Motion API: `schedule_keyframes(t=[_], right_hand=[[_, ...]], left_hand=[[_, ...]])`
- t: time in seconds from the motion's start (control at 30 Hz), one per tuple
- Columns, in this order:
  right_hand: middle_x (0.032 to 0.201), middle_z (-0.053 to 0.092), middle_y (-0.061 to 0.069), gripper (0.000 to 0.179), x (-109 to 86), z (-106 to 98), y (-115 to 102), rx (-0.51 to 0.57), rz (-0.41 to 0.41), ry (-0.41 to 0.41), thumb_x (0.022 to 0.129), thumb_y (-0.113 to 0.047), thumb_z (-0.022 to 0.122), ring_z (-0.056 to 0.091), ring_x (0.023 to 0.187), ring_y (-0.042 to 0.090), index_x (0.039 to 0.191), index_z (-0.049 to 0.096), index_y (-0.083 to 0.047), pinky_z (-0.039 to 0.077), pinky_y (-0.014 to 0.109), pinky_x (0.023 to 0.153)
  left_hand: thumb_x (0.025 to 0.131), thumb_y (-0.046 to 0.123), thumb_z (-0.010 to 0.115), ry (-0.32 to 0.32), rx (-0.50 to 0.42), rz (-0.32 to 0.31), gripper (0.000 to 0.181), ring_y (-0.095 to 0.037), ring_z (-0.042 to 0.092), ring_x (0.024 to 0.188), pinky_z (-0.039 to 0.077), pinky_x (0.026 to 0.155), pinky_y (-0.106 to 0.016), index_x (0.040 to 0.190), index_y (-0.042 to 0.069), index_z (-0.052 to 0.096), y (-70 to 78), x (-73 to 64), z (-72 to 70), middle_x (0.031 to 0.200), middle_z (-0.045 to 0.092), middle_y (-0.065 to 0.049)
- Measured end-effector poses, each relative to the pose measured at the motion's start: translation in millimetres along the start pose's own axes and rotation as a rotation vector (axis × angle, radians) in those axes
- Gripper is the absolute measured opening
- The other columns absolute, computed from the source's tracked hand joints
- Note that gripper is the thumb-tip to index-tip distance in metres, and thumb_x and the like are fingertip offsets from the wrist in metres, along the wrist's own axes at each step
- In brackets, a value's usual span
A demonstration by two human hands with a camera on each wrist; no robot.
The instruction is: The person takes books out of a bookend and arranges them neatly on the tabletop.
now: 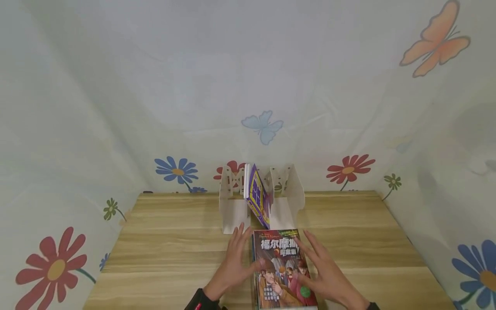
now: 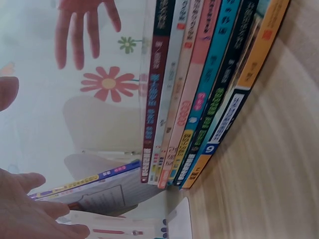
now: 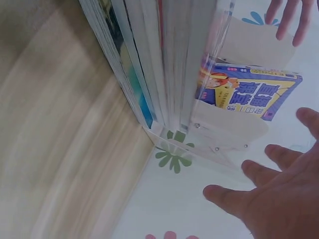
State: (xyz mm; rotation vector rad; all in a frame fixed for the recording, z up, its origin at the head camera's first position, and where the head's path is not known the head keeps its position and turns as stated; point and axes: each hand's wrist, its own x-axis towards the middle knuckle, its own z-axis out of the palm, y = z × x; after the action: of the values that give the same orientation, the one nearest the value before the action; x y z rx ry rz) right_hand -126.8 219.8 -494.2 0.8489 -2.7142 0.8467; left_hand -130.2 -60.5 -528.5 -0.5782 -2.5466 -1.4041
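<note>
A stack of books lies on the wooden table, with a dark illustrated comic-style book on top. Its spines show in the left wrist view, and the page edges in the right wrist view. My left hand hovers at the stack's left side, fingers spread. Over the right side, my right hand is held the same way, its thumb above the cover. Neither hand grips anything; whether they touch the books cannot be told. Behind the stack, a purple-and-yellow book leans inside a white book rack.
The white rack stands near the table's back edge, with a divider right of the leaning book. Wood-grain tabletop extends to both sides. A pale curtain printed with flowers and butterflies surrounds the table's back and sides.
</note>
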Motion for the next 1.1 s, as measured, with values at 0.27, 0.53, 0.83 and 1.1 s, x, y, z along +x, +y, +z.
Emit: schedule_keyframes(t=[0.27, 0.53, 0.83, 1.1], right_hand=[[0.152, 0.015, 0.006, 0.078, 11.7, -8, -1, 0.01, -0.059, 0.006, 0.079, -0.042, 0.068, 0.024, 0.128, 0.039, 0.144, 0.027, -0.027, 0.035, 0.073, 0.083], [0.152, 0.015, 0.006, 0.078, 18.0, -12, -1, 0.003, -0.063, -0.005, 0.081, -0.043, 0.067, 0.024, 0.129, 0.037, 0.145, 0.025, -0.028, 0.038, 0.07, 0.082], [0.151, 0.017, 0.007, 0.079, 19.8, -15, -2, -0.002, -0.049, 0.001, 0.079, -0.038, 0.07, 0.024, 0.128, 0.038, 0.145, 0.026, -0.028, 0.039, 0.07, 0.081], [0.151, 0.017, 0.009, 0.078, 21.1, -16, -3, 0.005, -0.069, -0.001, 0.079, -0.037, 0.07, 0.024, 0.129, 0.038, 0.144, 0.029, -0.023, 0.04, 0.071, 0.08]], left_hand=[[0.083, 0.049, 0.062, 0.048, -0.054, -0.054, 0.086, -0.031, 0.0, 0.136, 0.018, 0.097, -0.071, 0.147, 0.031, 0.009, -2.3, 20.5, -11.3, 0.153, -0.001, 0.002], [0.084, 0.046, 0.063, 0.108, -0.118, -0.112, 0.086, -0.027, 0.011, 0.134, 0.02, 0.1, -0.065, 0.147, 0.033, 0.006, -6.7, 43.7, -21.5, 0.153, 0.003, 0.002], [0.083, 0.051, 0.062, 0.152, -0.143, -0.172, 0.087, -0.026, 0.012, 0.134, 0.018, 0.102, -0.063, 0.145, 0.038, 0.002, -7.4, 60.2, -29.0, 0.153, 0.006, 0.0], [0.088, 0.043, 0.059, 0.213, -0.183, -0.124, 0.082, -0.024, 0.017, 0.134, 0.027, 0.104, -0.051, 0.147, 0.03, 0.003, -12.1, 78.5, -33.6, 0.152, 0.011, -0.007]])
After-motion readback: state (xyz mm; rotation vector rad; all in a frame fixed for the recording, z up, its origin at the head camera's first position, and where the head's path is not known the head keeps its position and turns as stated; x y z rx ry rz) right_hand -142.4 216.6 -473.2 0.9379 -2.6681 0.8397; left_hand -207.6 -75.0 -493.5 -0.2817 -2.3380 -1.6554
